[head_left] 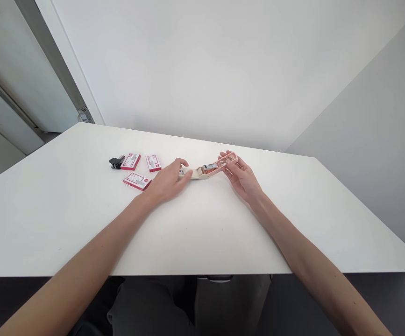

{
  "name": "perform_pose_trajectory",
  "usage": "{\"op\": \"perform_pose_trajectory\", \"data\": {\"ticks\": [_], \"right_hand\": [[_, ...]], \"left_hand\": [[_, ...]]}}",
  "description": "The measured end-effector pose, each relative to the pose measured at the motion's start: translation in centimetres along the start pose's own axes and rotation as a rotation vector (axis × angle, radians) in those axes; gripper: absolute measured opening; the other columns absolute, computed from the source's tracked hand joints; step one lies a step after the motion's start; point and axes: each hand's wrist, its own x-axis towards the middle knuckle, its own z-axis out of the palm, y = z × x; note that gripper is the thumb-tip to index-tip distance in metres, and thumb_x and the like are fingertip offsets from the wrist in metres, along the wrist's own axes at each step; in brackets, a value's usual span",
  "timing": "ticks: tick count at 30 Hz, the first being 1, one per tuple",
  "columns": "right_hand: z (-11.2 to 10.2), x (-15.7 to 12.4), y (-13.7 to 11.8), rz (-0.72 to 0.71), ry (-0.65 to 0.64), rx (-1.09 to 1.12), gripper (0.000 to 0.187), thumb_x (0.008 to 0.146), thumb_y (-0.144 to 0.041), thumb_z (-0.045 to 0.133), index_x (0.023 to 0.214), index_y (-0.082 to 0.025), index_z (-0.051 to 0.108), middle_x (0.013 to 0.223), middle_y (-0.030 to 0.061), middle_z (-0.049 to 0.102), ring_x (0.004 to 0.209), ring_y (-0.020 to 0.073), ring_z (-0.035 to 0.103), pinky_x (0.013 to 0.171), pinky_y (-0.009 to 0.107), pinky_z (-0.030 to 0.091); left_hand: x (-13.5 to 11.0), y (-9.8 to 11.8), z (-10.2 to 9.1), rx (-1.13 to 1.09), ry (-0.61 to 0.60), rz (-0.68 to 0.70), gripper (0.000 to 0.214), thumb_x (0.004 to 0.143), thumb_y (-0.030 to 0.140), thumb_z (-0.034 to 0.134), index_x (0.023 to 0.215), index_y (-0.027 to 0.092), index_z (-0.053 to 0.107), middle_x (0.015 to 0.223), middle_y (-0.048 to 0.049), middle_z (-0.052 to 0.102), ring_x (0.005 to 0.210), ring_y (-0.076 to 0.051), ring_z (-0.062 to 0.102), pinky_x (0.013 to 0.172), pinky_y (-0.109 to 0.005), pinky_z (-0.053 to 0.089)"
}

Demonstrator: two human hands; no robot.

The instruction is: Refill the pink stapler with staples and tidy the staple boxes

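A pink and cream stapler [213, 170] is spread wide at its hinge between my hands, over the white table. My left hand [170, 181] grips its cream part, thumb along the near side and fingers on the far side. Around the pink part my right hand [241, 178] is closed, thumb on its inner side and fingers behind. A metal piece shows near the hinge. To the left of my left hand lie three red and white small boxes, one nearest [137, 181], one behind it [131, 161] and one to the right [153, 163].
A black staple remover or clip-like object [117, 162] touches the back left box. The white table [202, 233] meets a white wall [195, 70] at its far edge. A drawer or cabinet [233, 303] is below the front edge, beside my legs.
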Motion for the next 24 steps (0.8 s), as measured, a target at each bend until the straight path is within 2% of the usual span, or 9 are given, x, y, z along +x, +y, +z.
{"op": "perform_pose_trajectory", "data": {"ticks": [3, 7, 12, 16, 21, 24], "right_hand": [[0.2, -0.3, -0.1, -0.011, -0.032, -0.125, 0.052, 0.086, -0.055, 0.085, 0.129, -0.031, 0.070, 0.151, 0.0064, 0.066, 0.140, 0.0292, 0.062, 0.115, 0.047, 0.053], [0.5, -0.6, -0.2, -0.094, -0.046, -0.274, 0.048, 0.088, -0.061, 0.081, 0.121, -0.027, 0.073, 0.150, 0.0090, 0.064, 0.136, 0.0301, 0.063, 0.112, 0.047, 0.053], [1.1, -1.0, -0.4, -0.149, -0.090, -0.293, 0.047, 0.090, -0.059, 0.080, 0.123, -0.026, 0.072, 0.141, 0.0092, 0.067, 0.129, 0.0275, 0.065, 0.110, 0.047, 0.055], [1.4, -1.4, -0.5, -0.141, -0.112, -0.344, 0.048, 0.091, -0.058, 0.079, 0.126, -0.027, 0.071, 0.133, 0.0091, 0.071, 0.128, 0.0277, 0.065, 0.108, 0.046, 0.056], [1.6, -1.7, -0.5, -0.101, -0.136, -0.357, 0.049, 0.089, -0.058, 0.080, 0.128, -0.028, 0.071, 0.131, 0.0092, 0.071, 0.122, 0.0286, 0.067, 0.094, 0.043, 0.062], [1.8, -1.8, -0.5, -0.093, -0.137, -0.362, 0.050, 0.088, -0.059, 0.080, 0.127, -0.029, 0.072, 0.130, 0.0093, 0.072, 0.121, 0.0290, 0.067, 0.094, 0.044, 0.062]], "left_hand": [[-0.1, -0.1, 0.1, 0.019, -0.053, 0.071, 0.056, 0.099, 0.063, 0.052, 0.139, 0.023, 0.051, 0.099, -0.0055, 0.071, 0.084, -0.026, 0.067, 0.072, -0.036, 0.044], [-0.1, -0.3, 0.2, 0.004, -0.087, 0.168, 0.054, 0.100, 0.060, 0.053, 0.139, 0.023, 0.052, 0.099, -0.0055, 0.071, 0.082, -0.025, 0.067, 0.071, -0.035, 0.043], [-0.3, -0.1, 0.3, -0.011, -0.109, 0.214, 0.053, 0.101, 0.059, 0.054, 0.140, 0.023, 0.049, 0.101, -0.0057, 0.072, 0.087, -0.027, 0.069, 0.075, -0.036, 0.045], [-0.5, 0.2, 0.8, 0.005, -0.124, 0.233, 0.053, 0.102, 0.057, 0.052, 0.143, 0.024, 0.046, 0.100, -0.0055, 0.072, 0.091, -0.029, 0.070, 0.076, -0.036, 0.046], [-0.7, 0.6, 1.1, 0.017, -0.124, 0.260, 0.055, 0.102, 0.057, 0.053, 0.145, 0.023, 0.044, 0.108, -0.0079, 0.073, 0.093, -0.030, 0.071, 0.080, -0.038, 0.048], [-0.7, 0.7, 1.0, 0.021, -0.123, 0.270, 0.055, 0.102, 0.057, 0.052, 0.145, 0.023, 0.043, 0.109, -0.0085, 0.073, 0.095, -0.031, 0.071, 0.082, -0.039, 0.049]]}}
